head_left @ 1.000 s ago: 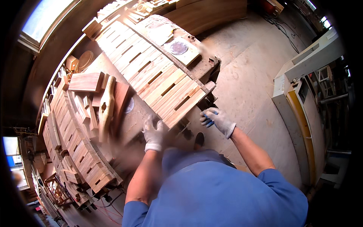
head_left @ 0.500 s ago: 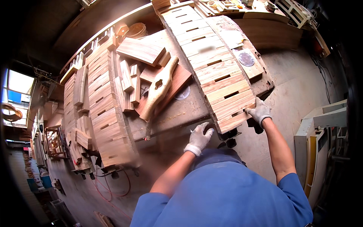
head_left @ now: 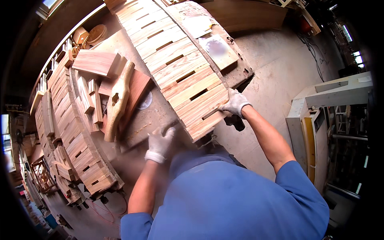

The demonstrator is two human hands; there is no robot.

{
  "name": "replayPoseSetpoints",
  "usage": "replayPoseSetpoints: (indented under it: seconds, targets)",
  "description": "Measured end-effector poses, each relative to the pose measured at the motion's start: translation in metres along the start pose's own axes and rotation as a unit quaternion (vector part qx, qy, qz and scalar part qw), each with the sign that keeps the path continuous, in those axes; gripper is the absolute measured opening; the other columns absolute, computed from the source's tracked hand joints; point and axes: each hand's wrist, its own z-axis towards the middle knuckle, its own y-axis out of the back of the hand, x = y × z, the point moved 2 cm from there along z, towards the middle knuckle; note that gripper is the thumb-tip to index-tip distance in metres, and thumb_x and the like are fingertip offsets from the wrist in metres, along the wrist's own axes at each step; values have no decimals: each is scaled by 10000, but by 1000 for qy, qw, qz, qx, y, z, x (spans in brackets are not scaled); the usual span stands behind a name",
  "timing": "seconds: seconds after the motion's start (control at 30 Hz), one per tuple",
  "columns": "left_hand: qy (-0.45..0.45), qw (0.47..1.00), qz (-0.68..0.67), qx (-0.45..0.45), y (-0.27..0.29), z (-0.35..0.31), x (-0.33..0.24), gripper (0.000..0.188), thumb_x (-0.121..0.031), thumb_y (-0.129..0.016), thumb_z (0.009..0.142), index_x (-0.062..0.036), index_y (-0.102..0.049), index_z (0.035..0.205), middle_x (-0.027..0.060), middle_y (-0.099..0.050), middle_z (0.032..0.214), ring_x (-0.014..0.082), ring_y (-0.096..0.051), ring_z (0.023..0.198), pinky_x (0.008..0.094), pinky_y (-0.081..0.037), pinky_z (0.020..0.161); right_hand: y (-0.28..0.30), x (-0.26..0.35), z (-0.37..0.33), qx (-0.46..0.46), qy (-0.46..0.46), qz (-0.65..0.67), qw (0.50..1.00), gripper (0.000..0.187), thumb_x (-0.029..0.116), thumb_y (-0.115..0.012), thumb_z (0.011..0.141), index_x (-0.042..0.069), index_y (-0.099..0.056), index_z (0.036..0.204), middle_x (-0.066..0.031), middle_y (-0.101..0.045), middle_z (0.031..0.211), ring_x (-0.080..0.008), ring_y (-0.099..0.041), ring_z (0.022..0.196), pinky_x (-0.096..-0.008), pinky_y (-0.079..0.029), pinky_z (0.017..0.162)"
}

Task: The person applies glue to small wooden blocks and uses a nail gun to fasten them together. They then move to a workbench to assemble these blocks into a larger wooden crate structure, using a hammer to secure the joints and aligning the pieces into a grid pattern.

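Note:
A long row of slotted wooden blocks point(head_left: 185, 76) lies side by side on the bench, running from the far left toward me. My gloved right hand point(head_left: 236, 102) grips the right edge of this row close to its near end, thumb over the top; its underside fingers are partly hidden. To the left of the row's near end, my gloved left hand point(head_left: 160, 143) hovers by the bench's front edge with fingers apart and nothing in it. Beyond that hand, a carved wooden piece with a cut-out hole point(head_left: 122, 90) leans over a reddish board point(head_left: 138, 86).
Another slotted-block row point(head_left: 78, 130) stands at left, beside loose wooden strips point(head_left: 85, 96). A thick plank point(head_left: 94, 63) and a round bucket point(head_left: 97, 34) lie farther back. A pale block with a disc point(head_left: 219, 50) rests right of the row. Grey machinery point(head_left: 298, 124) stands at right.
The view has turned, so the bench and blocks appear farther left. My left hand has moved a little left, away from the row's end. My right hand stays at the row's edge.

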Motion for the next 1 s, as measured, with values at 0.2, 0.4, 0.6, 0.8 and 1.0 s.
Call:
replayPoseSetpoints:
  seconds: [0.2,0.4,0.6,0.8,1.0]
  targets:
    - [131,981,-138,23,-78,-24,-31,540,-287,-744,974,43,-680,1396,259,-745,1317,366,-729,1229,419,-539,1087,-1,-6,0,-5,18,50,999,902,578,-904,728,-44,-606,1309,-299,-718,1297,-443,-694,1235,-478,-557,1055]
    - [132,986,-103,-4,-85,-24,-38,522,-240,-717,969,33,-682,1412,254,-750,1310,370,-727,1237,418,-536,1095,13,4,-11,-34,11,36,999,821,562,-912,721,-30,-653,1227,-278,-740,1227,-426,-727,1164,-476,-579,1011]
    - [123,984,-122,-33,-85,-25,-31,509,-272,-719,959,20,-710,1375,245,-773,1247,378,-741,1196,436,-541,1088,18,5,-15,-58,29,37,997,792,557,-912,716,-22,-662,1196,-269,-753,1184,-424,-744,1122,-481,-593,987]
    - [150,980,-128,-9,-91,-9,-19,659,-343,-751,955,42,-621,1473,280,-712,1347,398,-691,1258,450,-524,1102,17,3,-7,-1,14,24,1000,815,577,-885,739,-32,-645,1224,-295,-744,1228,-436,-729,1172,-478,-581,1027]
    - [157,985,-73,25,-93,-3,-46,757,-405,-777,938,68,-583,1497,309,-620,1395,443,-611,1323,473,-480,1144,6,-6,6,1,12,36,999,823,551,-885,748,-42,-634,1260,-303,-734,1256,-436,-715,1202,-474,-566,1058]
